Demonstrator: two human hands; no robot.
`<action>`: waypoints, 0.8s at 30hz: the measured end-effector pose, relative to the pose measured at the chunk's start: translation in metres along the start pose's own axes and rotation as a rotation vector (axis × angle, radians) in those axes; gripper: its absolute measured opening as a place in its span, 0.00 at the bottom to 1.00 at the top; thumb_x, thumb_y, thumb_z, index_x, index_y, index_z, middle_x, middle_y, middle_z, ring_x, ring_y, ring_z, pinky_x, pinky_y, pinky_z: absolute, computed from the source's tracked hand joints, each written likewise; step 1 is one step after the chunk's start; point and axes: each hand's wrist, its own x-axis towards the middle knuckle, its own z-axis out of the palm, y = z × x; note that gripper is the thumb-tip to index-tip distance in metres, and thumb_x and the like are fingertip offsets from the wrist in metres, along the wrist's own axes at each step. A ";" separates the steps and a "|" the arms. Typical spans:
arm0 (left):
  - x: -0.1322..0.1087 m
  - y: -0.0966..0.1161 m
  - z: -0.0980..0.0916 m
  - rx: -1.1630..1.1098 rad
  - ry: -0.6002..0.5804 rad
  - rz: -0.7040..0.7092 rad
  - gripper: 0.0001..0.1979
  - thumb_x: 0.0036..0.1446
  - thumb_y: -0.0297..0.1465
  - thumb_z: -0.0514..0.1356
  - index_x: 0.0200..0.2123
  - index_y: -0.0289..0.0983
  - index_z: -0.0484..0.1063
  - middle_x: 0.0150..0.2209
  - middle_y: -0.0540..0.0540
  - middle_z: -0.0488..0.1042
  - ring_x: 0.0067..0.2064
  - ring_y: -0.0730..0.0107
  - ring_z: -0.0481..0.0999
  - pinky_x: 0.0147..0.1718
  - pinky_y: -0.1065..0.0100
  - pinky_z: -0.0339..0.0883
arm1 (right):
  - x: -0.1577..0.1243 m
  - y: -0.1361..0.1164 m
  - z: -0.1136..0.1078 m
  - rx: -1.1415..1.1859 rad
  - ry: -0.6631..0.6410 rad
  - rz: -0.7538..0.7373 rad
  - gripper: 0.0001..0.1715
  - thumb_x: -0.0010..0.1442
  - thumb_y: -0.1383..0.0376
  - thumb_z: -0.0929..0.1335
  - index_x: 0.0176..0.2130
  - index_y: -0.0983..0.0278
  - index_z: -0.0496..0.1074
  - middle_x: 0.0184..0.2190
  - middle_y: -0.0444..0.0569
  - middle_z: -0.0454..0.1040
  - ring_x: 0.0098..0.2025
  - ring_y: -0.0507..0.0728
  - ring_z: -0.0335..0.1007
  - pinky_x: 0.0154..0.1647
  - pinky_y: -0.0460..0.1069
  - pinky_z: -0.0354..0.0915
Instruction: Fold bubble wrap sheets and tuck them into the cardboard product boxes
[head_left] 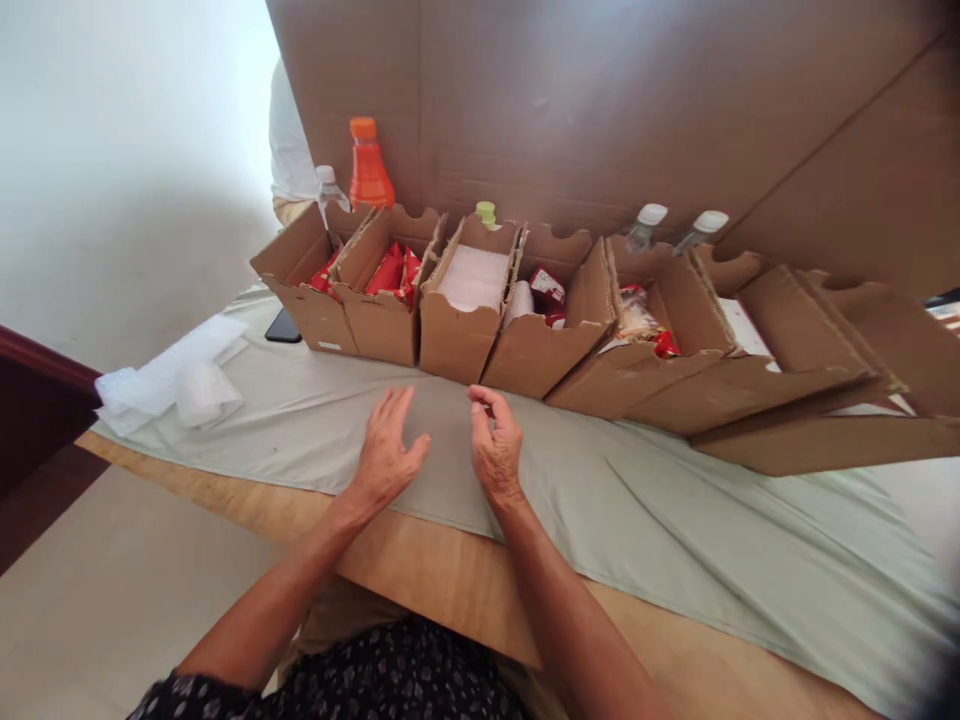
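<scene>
My left hand (pixel 385 452) hovers over or rests lightly on the pale green cloth (pixel 300 415), fingers stretched and thumb apart, holding nothing. To its right my right hand (pixel 496 443) is raised with fingers curved and a gap to the thumb, also without anything in it. Just beyond them stands a row of cardboard boxes. The nearest box (pixel 457 335) contains white foam sheets (pixel 474 277). In the box (pixel 551 355) to its right lie a white roll (pixel 520 300) and dark red packets (pixel 547 288). Red packets (pixel 390 270) fill part of a box (pixel 379 325) on the left.
Bubble wrap (pixel 176 365) and a black phone (pixel 283 326) lie at the left. Behind the boxes stand an orange bottle (pixel 369 170) and several clear bottles, against a tall cardboard panel (pixel 525 100). Part of a person (pixel 291 140) shows behind the panel. The wooden table edge (pixel 442 550) is nearest me.
</scene>
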 end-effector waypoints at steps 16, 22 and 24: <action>-0.058 -0.041 -0.052 -0.054 0.248 -0.080 0.17 0.67 0.37 0.60 0.55 0.38 0.76 0.59 0.36 0.77 0.64 0.50 0.74 0.63 0.44 0.69 | 0.106 -0.092 0.115 -0.360 -0.353 -0.180 0.11 0.67 0.68 0.64 0.43 0.59 0.76 0.25 0.45 0.78 0.34 0.59 0.79 0.42 0.53 0.71; -0.058 -0.041 -0.062 -0.283 0.473 -0.310 0.27 0.71 0.41 0.56 0.69 0.40 0.62 0.69 0.36 0.66 0.71 0.53 0.65 0.71 0.50 0.57 | 0.012 -0.120 0.047 -0.240 -0.440 -0.258 0.09 0.69 0.65 0.65 0.43 0.58 0.75 0.30 0.43 0.82 0.32 0.55 0.80 0.36 0.48 0.70; -0.061 -0.042 -0.062 -0.363 0.510 -0.310 0.29 0.70 0.42 0.58 0.70 0.41 0.61 0.70 0.36 0.64 0.72 0.53 0.62 0.72 0.51 0.55 | -0.014 -0.128 0.002 -0.255 -0.430 -0.276 0.07 0.67 0.64 0.67 0.43 0.57 0.76 0.31 0.43 0.82 0.31 0.54 0.80 0.35 0.47 0.70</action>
